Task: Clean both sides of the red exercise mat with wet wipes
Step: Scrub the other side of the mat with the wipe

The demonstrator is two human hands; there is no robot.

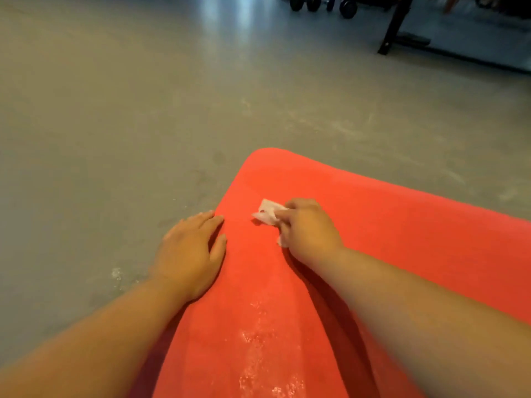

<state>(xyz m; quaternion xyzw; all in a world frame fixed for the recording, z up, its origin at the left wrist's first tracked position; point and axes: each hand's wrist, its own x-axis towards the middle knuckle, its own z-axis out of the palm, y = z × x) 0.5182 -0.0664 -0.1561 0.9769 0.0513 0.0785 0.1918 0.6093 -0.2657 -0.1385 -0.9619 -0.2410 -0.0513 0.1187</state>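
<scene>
The red exercise mat (402, 239) lies flat on the grey floor, its rounded far corner toward the middle of the view. My right hand (307, 228) grips a crumpled white wet wipe (267, 215) and presses it onto the mat near that corner. My left hand (191, 251) lies flat with straight fingers across the mat's left edge, partly on the floor. A wet, shiny streak (258, 354) runs down the mat between my forearms.
Grey concrete floor (129, 110) stretches left and ahead. At the far top right stand a black equipment leg with a foot (398, 27) and several dark wheels or weights (321, 4).
</scene>
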